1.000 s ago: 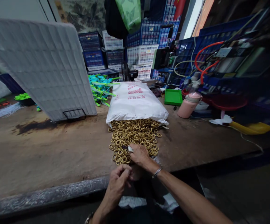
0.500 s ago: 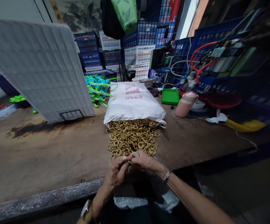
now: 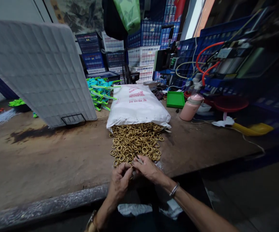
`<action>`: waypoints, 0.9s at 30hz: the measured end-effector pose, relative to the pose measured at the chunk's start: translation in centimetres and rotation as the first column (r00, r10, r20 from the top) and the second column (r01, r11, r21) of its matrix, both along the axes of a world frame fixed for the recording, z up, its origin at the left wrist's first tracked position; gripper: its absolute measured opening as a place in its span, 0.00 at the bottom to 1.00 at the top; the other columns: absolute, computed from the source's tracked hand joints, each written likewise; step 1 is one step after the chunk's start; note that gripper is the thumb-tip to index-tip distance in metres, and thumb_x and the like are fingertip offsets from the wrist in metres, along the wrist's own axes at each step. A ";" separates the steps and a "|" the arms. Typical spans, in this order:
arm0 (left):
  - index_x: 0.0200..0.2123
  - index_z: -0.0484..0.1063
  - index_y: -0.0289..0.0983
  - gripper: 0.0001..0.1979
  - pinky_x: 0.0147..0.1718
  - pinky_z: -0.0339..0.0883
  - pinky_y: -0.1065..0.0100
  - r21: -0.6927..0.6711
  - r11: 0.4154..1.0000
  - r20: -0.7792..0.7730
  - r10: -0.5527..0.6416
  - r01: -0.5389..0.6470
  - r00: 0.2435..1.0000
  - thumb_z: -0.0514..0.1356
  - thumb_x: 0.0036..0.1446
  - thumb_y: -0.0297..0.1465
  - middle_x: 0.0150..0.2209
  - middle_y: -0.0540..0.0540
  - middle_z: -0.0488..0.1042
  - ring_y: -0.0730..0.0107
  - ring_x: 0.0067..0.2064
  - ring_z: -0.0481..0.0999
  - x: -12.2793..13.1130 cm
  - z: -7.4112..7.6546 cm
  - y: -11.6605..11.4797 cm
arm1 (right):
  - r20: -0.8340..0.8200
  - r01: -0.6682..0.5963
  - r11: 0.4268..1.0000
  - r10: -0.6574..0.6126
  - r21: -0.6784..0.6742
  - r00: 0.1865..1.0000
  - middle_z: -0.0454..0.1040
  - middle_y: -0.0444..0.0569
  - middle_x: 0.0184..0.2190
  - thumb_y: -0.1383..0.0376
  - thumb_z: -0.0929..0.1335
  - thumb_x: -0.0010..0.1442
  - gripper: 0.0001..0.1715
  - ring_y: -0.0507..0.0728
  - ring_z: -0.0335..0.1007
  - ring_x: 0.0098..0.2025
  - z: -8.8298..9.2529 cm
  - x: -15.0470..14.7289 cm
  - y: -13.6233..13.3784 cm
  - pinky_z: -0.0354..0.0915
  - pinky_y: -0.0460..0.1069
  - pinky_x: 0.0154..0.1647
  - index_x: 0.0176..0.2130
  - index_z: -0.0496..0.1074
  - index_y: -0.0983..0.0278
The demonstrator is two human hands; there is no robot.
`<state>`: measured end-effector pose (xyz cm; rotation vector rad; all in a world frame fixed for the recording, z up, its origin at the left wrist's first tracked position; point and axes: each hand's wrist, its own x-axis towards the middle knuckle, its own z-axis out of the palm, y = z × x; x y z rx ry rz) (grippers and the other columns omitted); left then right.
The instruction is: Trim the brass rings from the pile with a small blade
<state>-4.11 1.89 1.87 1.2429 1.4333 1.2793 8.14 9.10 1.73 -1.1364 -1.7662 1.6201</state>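
Observation:
My left hand (image 3: 120, 180) is closed at the table's front edge, thumb and fingertips pinching a gold-coloured ring that is mostly hidden by the fingers. Close against it, my right hand (image 3: 150, 169) is closed around a small thin tool (image 3: 139, 159) with a dark end and a pale part, perhaps a small knife; its exact kind is unclear. Just beyond both hands lies a heap of gold-coloured rings (image 3: 139, 141). These spill from the mouth of a white sack (image 3: 139, 108) with red print, lying flat on the table.
A white ribbed panel (image 3: 40, 71) stands at left on the brown table (image 3: 57, 161). Behind it are green and blue plastic pieces (image 3: 100, 91). To the right are a green tray (image 3: 175, 99), a pink bottle (image 3: 191, 108) and a yellow object (image 3: 252, 129). Stacked crates (image 3: 143, 56) fill the back.
The fingertips have come slightly apart, and my right hand has tilted the tool so that its dark end sits lower, nearer the left fingertips. The view has shifted slightly.

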 end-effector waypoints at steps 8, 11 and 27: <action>0.26 0.64 0.35 0.15 0.13 0.53 0.79 -0.222 0.961 0.412 -0.063 0.167 0.909 0.58 0.47 0.42 0.24 0.51 0.67 0.82 0.17 0.61 0.1 -0.3 -0.2 | 0.000 -0.038 0.998 0.038 0.052 0.999 0.59 0.38 0.17 0.59 0.63 0.51 0.13 0.47 0.53 0.21 0.6 0.1 -0.3 0.52 0.42 0.22 0.22 0.59 0.64; 0.27 0.65 0.34 0.15 0.14 0.53 0.79 -0.198 0.965 0.498 -0.052 0.172 0.866 0.58 0.48 0.41 0.24 0.52 0.66 0.82 0.18 0.60 0.3 0.1 -0.4 | -0.012 -0.078 0.995 0.079 0.057 0.997 0.61 0.39 0.17 0.59 0.61 0.53 0.14 0.47 0.55 0.21 0.8 0.2 -0.2 0.53 0.42 0.23 0.22 0.60 0.64; 0.26 0.61 0.36 0.16 0.13 0.52 0.79 -0.226 0.974 0.462 0.087 0.022 0.882 0.59 0.47 0.43 0.19 0.55 0.64 0.84 0.15 0.57 0.7 -0.4 -0.4 | 0.595 -0.371 0.784 0.002 0.498 0.804 0.68 0.44 0.23 0.74 0.59 0.46 0.10 0.51 0.60 0.25 0.4 0.7 -1.5 0.45 0.45 0.24 0.30 0.64 0.63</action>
